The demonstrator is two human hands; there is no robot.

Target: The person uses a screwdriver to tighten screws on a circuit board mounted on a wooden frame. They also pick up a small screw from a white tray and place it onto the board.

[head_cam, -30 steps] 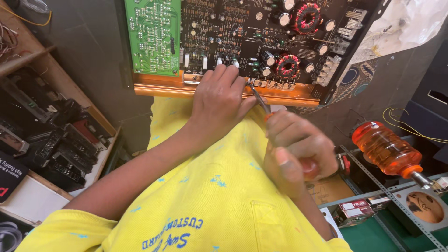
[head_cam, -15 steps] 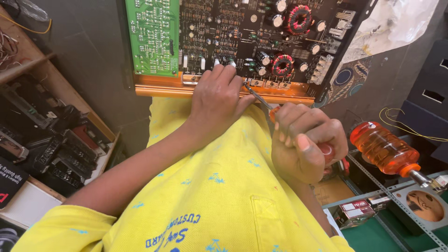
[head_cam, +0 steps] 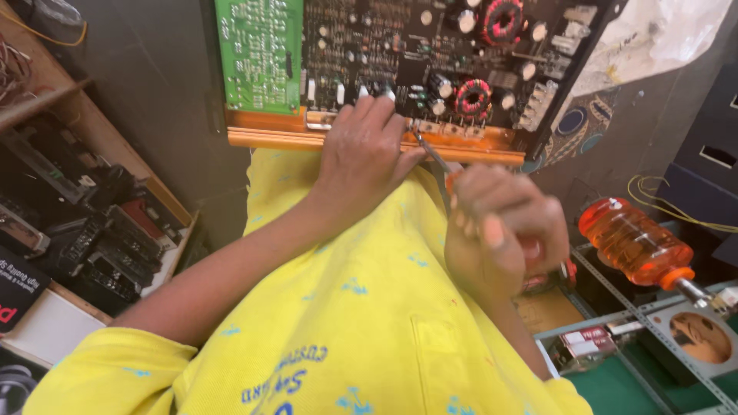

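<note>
A dark circuit board (head_cam: 400, 38) with copper coils, joined to a green board (head_cam: 257, 54), rests in an orange metal frame (head_cam: 269, 135) against my lap. My left hand (head_cam: 361, 154) lies flat on the frame's near edge, fingertips touching the board's lower components. My right hand (head_cam: 500, 230) is closed around the red handle of a screwdriver (head_cam: 432, 154). Its thin metal shaft runs up and left, and its tip meets the frame right beside my left thumb. My fingers hide most of the handle.
An orange translucent bottle (head_cam: 638, 242) lies at the right, above a slotted metal rail (head_cam: 653, 330) and a green surface. A wooden shelf (head_cam: 84, 230) packed with black electronic units stands at the left. A white plastic bag (head_cam: 661, 31) sits at top right.
My right hand has rolled around the screwdriver handle, showing its knuckles, then its fingertips, while the tip stays at the frame. My left hand has kept its place on the board.
</note>
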